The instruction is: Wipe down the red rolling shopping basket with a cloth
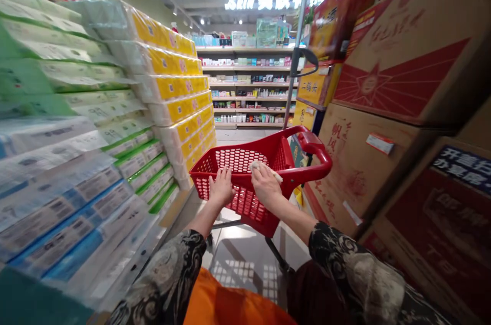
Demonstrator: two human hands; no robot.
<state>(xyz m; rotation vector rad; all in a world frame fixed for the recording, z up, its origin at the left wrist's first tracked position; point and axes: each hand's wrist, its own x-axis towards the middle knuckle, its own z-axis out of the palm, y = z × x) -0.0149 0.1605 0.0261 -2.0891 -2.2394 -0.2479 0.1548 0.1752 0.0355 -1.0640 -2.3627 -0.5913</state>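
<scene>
A red plastic shopping cart [261, 207] with a perforated basket stands side-on in front of me, its handle [322, 159] toward the right. My right hand [264, 184] presses a pale, crumpled cloth [276, 176] against the near top rim of the basket, fingers closed over it. To the left, my left hand [222, 188] rests at the same rim with its fingers spread and holds nothing. The basket's inner far wall shows its holes; part of the near side is hidden behind my hands and forearms.
Stacked tissue packs [153, 49] in yellow and white rise on the left, beside green and blue packs [95, 177]. Large cardboard boxes [353, 156] line the right. A metal pole [301, 23] stands behind the cart. Shelves of small goods [249, 79] fill the back.
</scene>
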